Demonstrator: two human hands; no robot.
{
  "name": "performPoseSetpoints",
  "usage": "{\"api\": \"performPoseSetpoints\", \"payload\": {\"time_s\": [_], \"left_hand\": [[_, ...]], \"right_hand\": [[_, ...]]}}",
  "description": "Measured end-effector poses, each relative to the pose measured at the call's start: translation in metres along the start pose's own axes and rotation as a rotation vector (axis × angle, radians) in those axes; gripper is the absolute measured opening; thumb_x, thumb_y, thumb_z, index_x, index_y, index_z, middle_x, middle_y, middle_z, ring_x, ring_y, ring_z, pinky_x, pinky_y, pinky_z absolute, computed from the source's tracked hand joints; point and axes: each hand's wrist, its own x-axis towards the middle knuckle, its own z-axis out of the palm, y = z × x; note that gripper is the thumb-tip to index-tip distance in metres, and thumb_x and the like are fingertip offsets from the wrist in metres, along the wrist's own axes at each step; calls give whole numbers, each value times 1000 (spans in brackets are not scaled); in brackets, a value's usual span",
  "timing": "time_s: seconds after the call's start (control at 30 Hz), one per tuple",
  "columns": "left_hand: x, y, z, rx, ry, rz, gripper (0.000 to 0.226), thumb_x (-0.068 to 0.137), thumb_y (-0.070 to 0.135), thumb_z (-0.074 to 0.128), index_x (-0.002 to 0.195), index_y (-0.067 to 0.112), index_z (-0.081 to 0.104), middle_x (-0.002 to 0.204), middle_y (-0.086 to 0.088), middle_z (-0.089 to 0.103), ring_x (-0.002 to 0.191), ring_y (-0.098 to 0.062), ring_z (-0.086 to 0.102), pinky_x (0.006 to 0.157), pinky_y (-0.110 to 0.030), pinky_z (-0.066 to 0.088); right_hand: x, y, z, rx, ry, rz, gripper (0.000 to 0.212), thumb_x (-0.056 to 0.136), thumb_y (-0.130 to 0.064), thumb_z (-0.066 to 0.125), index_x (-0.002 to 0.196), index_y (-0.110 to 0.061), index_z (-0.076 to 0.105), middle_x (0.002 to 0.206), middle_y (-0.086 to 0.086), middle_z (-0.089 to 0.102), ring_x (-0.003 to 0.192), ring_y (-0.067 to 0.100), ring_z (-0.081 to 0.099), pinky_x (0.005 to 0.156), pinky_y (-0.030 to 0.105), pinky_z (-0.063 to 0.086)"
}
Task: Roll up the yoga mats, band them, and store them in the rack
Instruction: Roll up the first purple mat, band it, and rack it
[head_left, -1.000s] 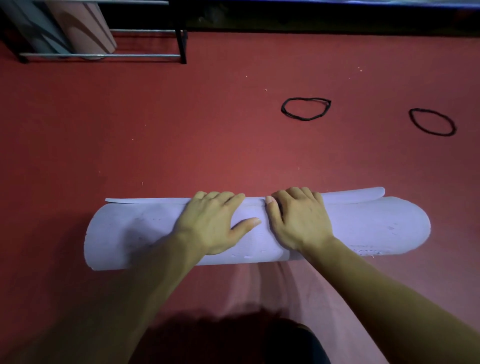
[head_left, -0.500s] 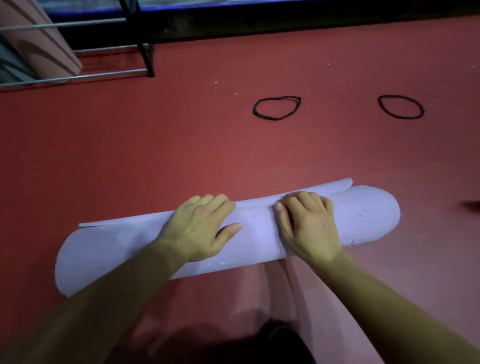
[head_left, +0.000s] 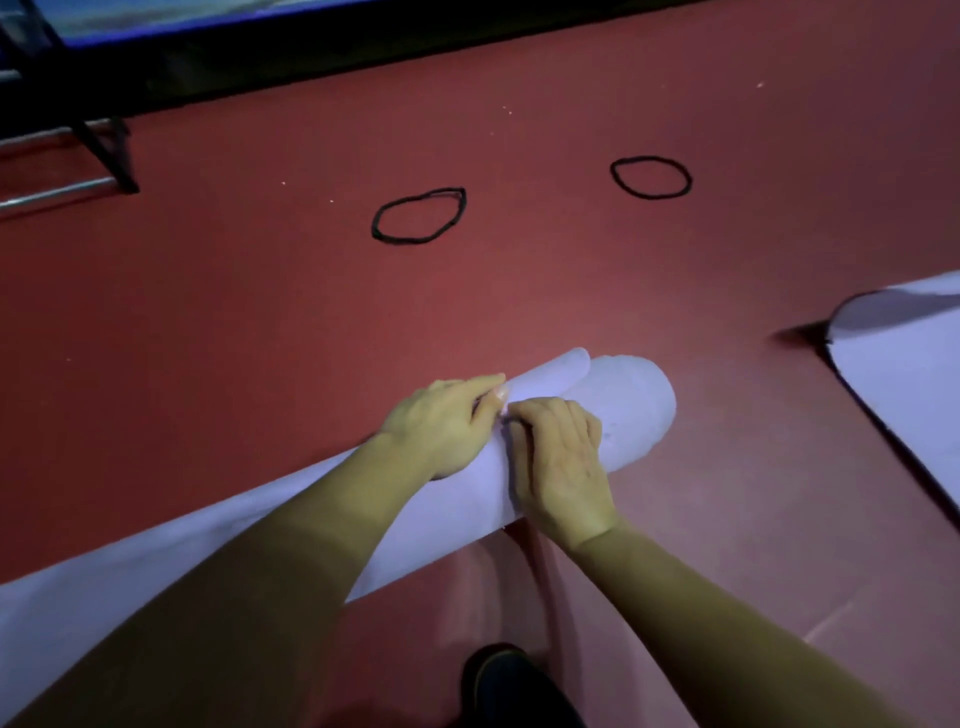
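A rolled lavender yoga mat (head_left: 631, 410) lies slantwise on the red floor, its loose outer flap on the far side. My left hand (head_left: 441, 423) reaches over the roll, and its thumb and fingertips pinch the flap's edge. Right beside it, my right hand (head_left: 563, 457) sits on top of the roll with its fingers curled over it. The two hands touch at the fingertips. Two black bands lie on the floor beyond the roll, one in the middle (head_left: 418, 215) and one further right (head_left: 650, 176).
A second lavender mat (head_left: 909, 374) lies flat at the right edge. The metal rack's lower bars and a leg (head_left: 104, 156) show at the far left. A dark wall base runs along the back. A dark shoe (head_left: 514, 686) is at the bottom.
My hands have moved together, from lying flat on the roll to gripping at the flap. The view swung right, so the roll sits slantwise and the second mat has come into view.
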Motion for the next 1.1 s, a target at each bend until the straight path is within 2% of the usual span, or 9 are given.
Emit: {"api": "performPoseSetpoints", "payload": {"time_s": [0.2,0.33,0.4,0.47,0.53,0.63,0.77,0.9,1.1], "left_hand": [[9,-9,-5,14,-35,108,50,106,51,28,155,47,24,156,14,41,143,-13,38,114,-37,36],[13,-5,-1,-18,-112,156,52,104,54,32,153,36,38,156,16,39,145,-9,36,118,-33,29],[18,8,0,-127,-41,109,37,104,52,34,120,33,61,129,8,60,124,-19,54,101,-36,40],[31,23,-2,-198,38,41,38,104,50,35,81,26,51,93,3,56,89,-22,55,77,-37,39],[45,34,-7,-191,48,-1,44,101,55,37,76,19,43,84,2,51,75,-21,49,67,-38,36],[63,45,-8,-229,-40,-69,49,96,68,38,89,21,49,95,1,56,84,-24,54,65,-36,35],[66,52,-4,-139,-265,-19,66,91,77,37,147,43,37,146,5,52,127,-23,53,99,-39,42],[68,45,-5,-116,-190,112,52,100,65,25,147,49,41,150,19,48,136,-14,47,112,-38,37],[56,49,-1,-164,-130,74,53,101,64,21,145,48,46,147,16,53,137,-16,47,112,-42,39]], "right_hand": [[5,15,-12,5,212,586,30,100,-35,59,121,-13,59,130,5,48,123,17,36,109,42,24],[13,11,-8,8,212,663,35,98,-36,64,123,-11,60,131,6,45,122,17,32,114,47,20],[19,11,-5,51,206,676,33,99,-37,62,122,-13,59,132,3,43,124,16,32,117,48,19],[19,11,-5,97,227,681,30,101,-38,55,121,-15,58,131,-2,40,126,13,31,118,50,19],[15,12,-5,161,267,674,30,100,-36,48,120,-15,58,129,-9,34,125,5,29,118,51,20],[6,18,-6,236,305,644,28,99,-32,53,121,-14,56,130,-13,31,127,1,31,116,49,26],[7,23,-5,195,326,644,37,94,-29,71,124,-13,56,131,-10,31,128,17,38,114,32,23],[6,28,-2,179,331,627,33,94,-29,72,119,-10,60,131,-9,32,122,1,29,107,4,4],[13,27,6,198,351,631,39,96,-43,51,115,-10,61,131,-10,31,126,2,29,113,26,15]]}}
